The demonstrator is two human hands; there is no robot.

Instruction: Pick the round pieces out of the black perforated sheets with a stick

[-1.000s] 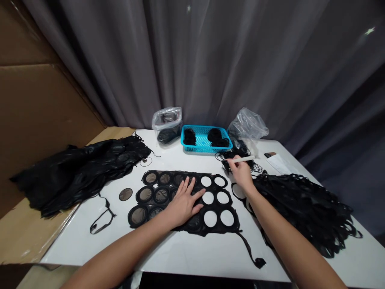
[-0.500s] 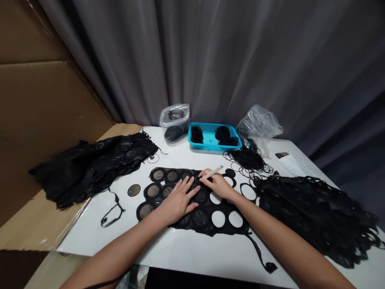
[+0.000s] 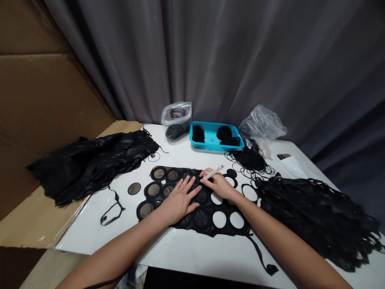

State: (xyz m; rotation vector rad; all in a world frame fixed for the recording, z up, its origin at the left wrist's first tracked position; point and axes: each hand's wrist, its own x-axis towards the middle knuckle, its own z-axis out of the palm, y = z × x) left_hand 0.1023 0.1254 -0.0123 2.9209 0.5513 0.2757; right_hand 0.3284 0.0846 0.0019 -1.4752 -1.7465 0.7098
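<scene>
Grey curtain (image 3: 192, 60) behind white bench (image 3: 90, 239): black perforated sheet (image 3: 202, 219) lying long axis left-right beneath both hands, left hand (image 3: 179, 202) spread flat on it, right hand (image 3: 218, 186) nearer open holes, pinching white stick (image 3: 214, 172)

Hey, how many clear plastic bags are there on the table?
2. One clear plastic bag stands left of the blue basket, with black pieces inside; a crumpled clear plastic bag sits right of the basket. More could be hidden from view.

right hand (image 3: 219, 185) | white stick (image 3: 214, 172) | moved from cord tangle (image 3: 249, 160) to perforated black sheet (image 3: 210, 230)
</scene>
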